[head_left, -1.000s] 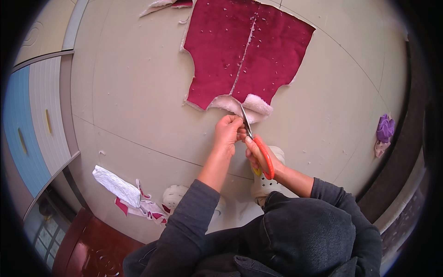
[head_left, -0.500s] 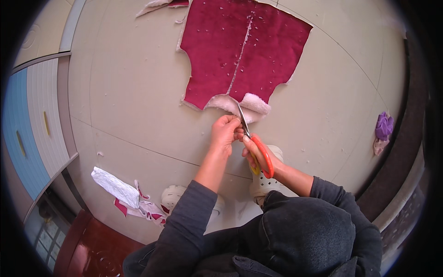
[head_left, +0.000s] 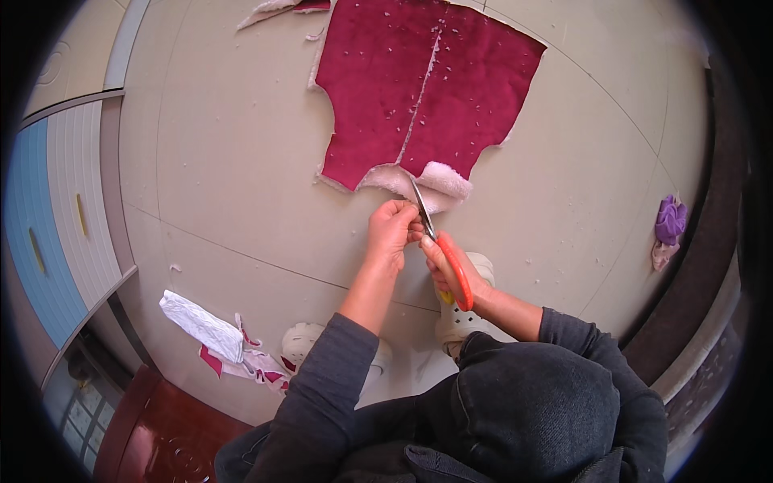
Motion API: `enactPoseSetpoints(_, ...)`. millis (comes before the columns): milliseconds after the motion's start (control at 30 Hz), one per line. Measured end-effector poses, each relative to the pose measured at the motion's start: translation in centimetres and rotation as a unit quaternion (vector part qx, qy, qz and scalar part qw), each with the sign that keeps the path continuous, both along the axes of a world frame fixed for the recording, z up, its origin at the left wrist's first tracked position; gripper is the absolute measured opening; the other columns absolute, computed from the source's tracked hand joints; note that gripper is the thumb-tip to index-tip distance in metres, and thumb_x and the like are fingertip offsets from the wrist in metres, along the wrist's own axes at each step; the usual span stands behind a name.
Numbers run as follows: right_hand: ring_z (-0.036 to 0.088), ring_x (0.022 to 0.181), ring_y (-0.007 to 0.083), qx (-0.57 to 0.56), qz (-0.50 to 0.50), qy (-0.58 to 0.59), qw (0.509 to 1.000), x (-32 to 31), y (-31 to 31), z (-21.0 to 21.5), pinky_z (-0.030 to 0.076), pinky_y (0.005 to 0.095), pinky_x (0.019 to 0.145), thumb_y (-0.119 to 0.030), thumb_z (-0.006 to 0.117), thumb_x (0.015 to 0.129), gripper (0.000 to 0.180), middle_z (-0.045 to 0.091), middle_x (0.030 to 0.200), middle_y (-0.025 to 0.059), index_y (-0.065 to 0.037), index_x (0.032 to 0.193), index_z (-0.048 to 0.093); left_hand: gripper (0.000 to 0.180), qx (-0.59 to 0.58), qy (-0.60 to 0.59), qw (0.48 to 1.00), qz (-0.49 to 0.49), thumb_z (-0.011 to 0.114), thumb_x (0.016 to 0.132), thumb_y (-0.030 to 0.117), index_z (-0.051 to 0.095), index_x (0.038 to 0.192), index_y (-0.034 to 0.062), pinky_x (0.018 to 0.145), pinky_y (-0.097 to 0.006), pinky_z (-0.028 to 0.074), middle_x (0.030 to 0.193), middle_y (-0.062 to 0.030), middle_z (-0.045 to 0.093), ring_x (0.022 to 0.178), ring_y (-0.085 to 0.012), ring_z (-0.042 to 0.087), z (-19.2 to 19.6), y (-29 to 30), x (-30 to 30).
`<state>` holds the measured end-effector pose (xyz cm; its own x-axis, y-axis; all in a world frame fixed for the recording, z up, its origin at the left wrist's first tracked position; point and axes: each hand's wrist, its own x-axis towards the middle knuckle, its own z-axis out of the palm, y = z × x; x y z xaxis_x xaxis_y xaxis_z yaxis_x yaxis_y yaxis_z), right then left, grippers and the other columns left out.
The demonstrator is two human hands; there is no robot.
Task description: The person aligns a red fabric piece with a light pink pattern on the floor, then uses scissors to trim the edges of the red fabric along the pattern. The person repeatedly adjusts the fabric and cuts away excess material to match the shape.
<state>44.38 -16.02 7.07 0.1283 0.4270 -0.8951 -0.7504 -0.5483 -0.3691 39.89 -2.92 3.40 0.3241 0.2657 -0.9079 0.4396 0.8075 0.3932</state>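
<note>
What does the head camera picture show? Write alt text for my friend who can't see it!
A person's right hand holds scissors, with the blades by the fluffy pink edge of a dark red cloth on a pale floor. The left hand is bunched close beside the blades. Scraps lie lower left.

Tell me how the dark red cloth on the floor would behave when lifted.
The dark red cloth would probably sag, since its near edge curls over. The pale fleece showing there suggests a soft, fairly light piece. Pale flecks on top may drop off.
</note>
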Motion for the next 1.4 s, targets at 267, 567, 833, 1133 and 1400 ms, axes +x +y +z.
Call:
enactPoseSetpoints(267,0.03,0.051,0.0038,-0.031,0.029,-0.032,0.999,0.2,-0.1,0.5,0.026,0.0202,0.043,-0.051,0.051,0.094,0.036,0.038,0.071,-0.0051,-0.016,0.099,0.045,0.004,0.012,-0.001,1.0,-0.016,0.061,0.084,0.008,0.059,0.084,0.0044,0.052,-0.022,0.048,0.072,-0.0021,0.061,0.059,-0.0085,0.057,-0.2,0.0,0.0)
enactPoseSetpoints(567,0.031,0.051,0.0052,0.01,0.049,-0.013,0.999,1.2,-0.5,1.2,0.028,0.0211,0.046,-0.053,0.043,0.097,0.041,0.038,0.07,-0.0038,-0.014,0.109,0.047,0.004,-0.007,-0.026,1.0,-0.014,0.061,0.085,0.009,0.059,0.084,0.0054,0.051,-0.021,0.047,0.072,-0.0013,0.06,0.059,-0.0079,0.056,-0.1,0.4,-0.1)
enactPoseSetpoints(833,0.027,0.052,0.004,-0.002,0.075,-0.006,0.997,1.8,-0.3,1.6,0.025,0.0206,0.045,-0.055,0.041,0.097,0.039,0.034,0.069,-0.0055,-0.017,0.105,0.046,0.004,-0.016,-0.041,0.999,-0.011,0.061,0.085,0.009,0.059,0.084,0.0053,0.051,-0.021,0.046,0.072,-0.001,0.059,0.058,-0.0076,0.055,0.3,0.8,-0.1)
enactPoseSetpoints(1133,0.03,0.051,0.005,0.013,0.091,-0.029,0.995,2.2,-0.9,2.0,0.027,0.0215,0.045,-0.054,0.04,0.097,0.042,0.036,0.069,-0.0041,-0.013,0.106,0.047,0.005,-0.008,-0.051,0.999,-0.013,0.062,0.085,0.009,0.059,0.084,0.0052,0.051,-0.021,0.046,0.072,-0.0011,0.059,0.059,-0.0085,0.055,0.0,0.6,0.0)
enactPoseSetpoints(1400,0.028,0.053,0.0037,0.013,0.08,-0.004,0.997,2.2,-1.0,2.9,0.026,0.0204,0.046,-0.053,0.041,0.097,0.04,0.036,0.071,-0.0056,-0.015,0.108,0.047,0.006,-0.014,-0.062,0.998,-0.01,0.063,0.087,0.01,0.058,0.087,0.0063,0.053,-0.023,0.045,0.073,-0.001,0.06,0.06,-0.0096,0.056,-0.2,0.8,-0.3)
